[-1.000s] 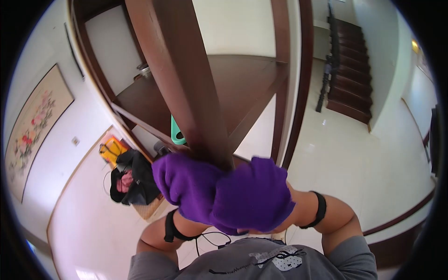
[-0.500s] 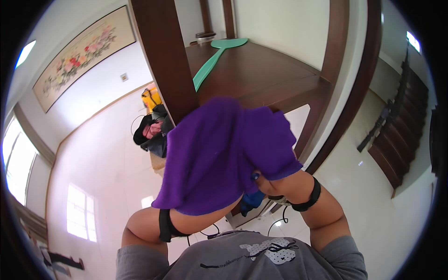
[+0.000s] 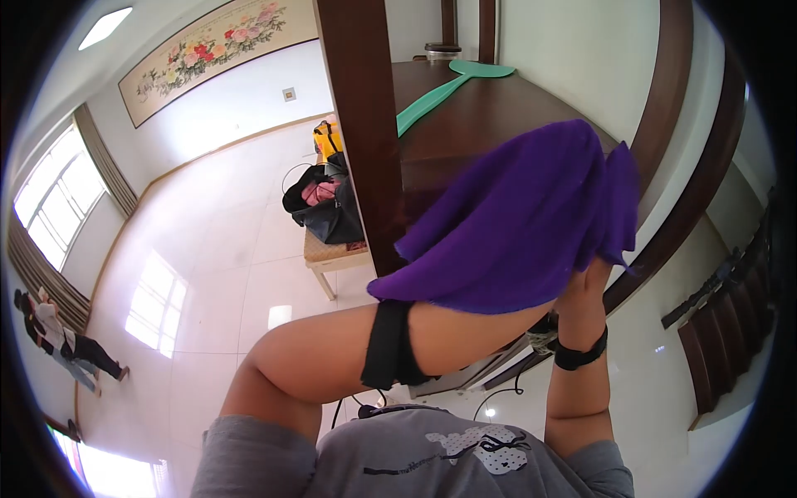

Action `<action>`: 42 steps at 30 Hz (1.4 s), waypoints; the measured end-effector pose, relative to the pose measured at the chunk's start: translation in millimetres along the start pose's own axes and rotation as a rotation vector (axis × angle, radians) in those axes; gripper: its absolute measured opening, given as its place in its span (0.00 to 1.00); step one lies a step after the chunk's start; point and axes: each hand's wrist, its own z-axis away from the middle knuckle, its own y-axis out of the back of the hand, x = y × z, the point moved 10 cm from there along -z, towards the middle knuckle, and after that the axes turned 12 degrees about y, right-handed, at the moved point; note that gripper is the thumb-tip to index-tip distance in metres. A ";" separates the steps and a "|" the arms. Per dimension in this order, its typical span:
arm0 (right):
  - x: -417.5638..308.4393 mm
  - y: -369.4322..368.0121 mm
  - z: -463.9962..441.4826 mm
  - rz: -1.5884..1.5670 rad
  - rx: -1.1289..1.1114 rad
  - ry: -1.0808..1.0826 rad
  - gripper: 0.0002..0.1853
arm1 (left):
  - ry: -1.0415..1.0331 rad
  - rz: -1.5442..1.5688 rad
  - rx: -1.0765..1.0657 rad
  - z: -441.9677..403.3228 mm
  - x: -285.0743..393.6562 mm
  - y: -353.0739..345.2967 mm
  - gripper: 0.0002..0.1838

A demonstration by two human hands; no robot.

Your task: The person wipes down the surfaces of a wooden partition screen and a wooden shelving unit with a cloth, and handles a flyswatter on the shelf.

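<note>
A purple cloth (image 3: 506, 224) hangs in folds in front of the dark wooden shelf unit, near its right side. My right hand (image 3: 586, 286) is below the cloth's right end, its fingers closed on the fabric and partly covered by it. My left forearm (image 3: 481, 336) reaches across to the right beneath the cloth. The cloth hides my left hand, so its fingers do not show. On the brown shelf (image 3: 531, 104) behind lies a green long-handled tool (image 3: 448, 90) with a broad, flat head.
A dark wooden post (image 3: 365, 141) rises left of the shelf, and a lidded jar (image 3: 442, 52) stands at its back. Beyond the post, a black bag (image 3: 328, 207) sits on a low stool (image 3: 332, 254). People (image 3: 70, 344) are at the far left. Dark stairs (image 3: 730, 332) are at right.
Both hands and the purple cloth have moved to the right and up. The cloth now bunches upward at its right end. The view has turned left, bringing people into sight.
</note>
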 end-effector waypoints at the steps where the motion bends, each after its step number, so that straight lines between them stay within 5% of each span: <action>1: 10.4 0.7 4.6 -0.038 0.003 -0.104 0.29 | -0.012 -0.008 0.006 -0.1 1.3 -0.5 0.37; 2: 19.6 0.9 9.3 -0.073 0.005 -0.207 0.31 | -0.022 -0.014 0.011 0.1 3.0 -0.3 0.37; 8: -45.7 -6.3 -21.7 -0.099 -0.048 0.158 0.25 | -0.054 -0.178 0.114 13.1 10.6 46.7 0.38; 12: -102.8 -48.2 -29.0 0.079 -0.321 0.394 0.28 | -0.048 -0.382 0.224 13.6 20.1 90.6 0.38; 17: -120.0 -75.2 -55.2 -0.224 -0.387 0.226 0.32 | 0.100 -0.567 0.207 2.8 5.6 117.1 0.38; 19: -120.3 -77.7 -55.2 -0.305 -0.381 0.169 0.33 | 0.000 -0.529 0.159 0.8 11.6 121.6 0.38; 21: -122.1 -80.0 -59.2 -0.305 -0.397 0.162 0.33 | -0.226 -0.418 0.158 0.8 29.3 130.6 0.39; 25: -136.7 -74.4 -74.7 -0.210 -0.378 0.312 0.34 | -0.288 -0.179 0.117 -9.8 6.7 122.6 0.41; 32: -139.7 -74.3 -99.8 -0.316 -0.328 0.141 0.31 | -0.114 0.116 -0.186 -37.3 15.2 131.0 0.42; 42: -133.0 -104.2 -62.3 -0.241 -0.347 0.077 0.29 | -0.369 0.217 -0.088 7.8 -23.7 69.0 0.33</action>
